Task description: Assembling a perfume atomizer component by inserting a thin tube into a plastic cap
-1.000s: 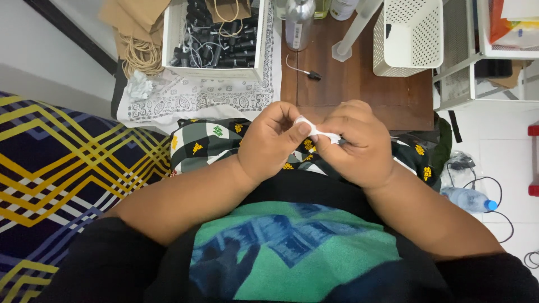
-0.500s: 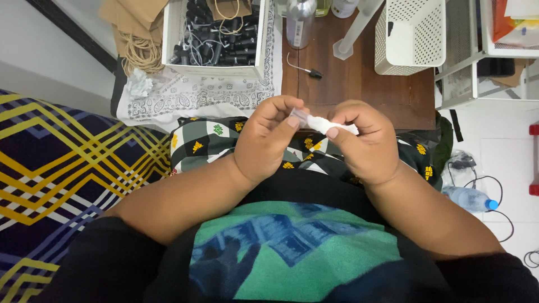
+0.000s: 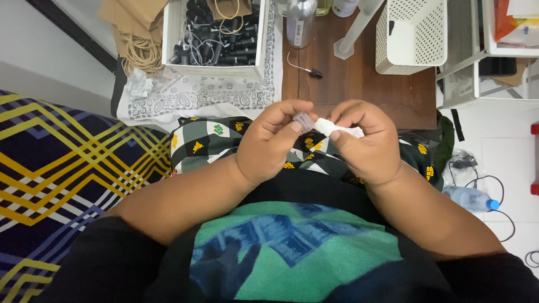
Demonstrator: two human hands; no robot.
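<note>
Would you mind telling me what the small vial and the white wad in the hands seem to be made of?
The small vial, pinched by the left hand, looks like clear plastic or glass: see-through, slightly glossy. The white wad in the right hand looks like soft tissue or cloth: matte, crumpled.

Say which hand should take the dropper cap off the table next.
Probably left. The dropper cap lies nearer the left hand, which only pinches the small vial; the right hand holds the white tissue.

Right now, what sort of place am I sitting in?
Probably a room at home used as a small workspace: a patterned bedcover beside you, a low wooden table, and a white box of dark cables and parts.
</note>
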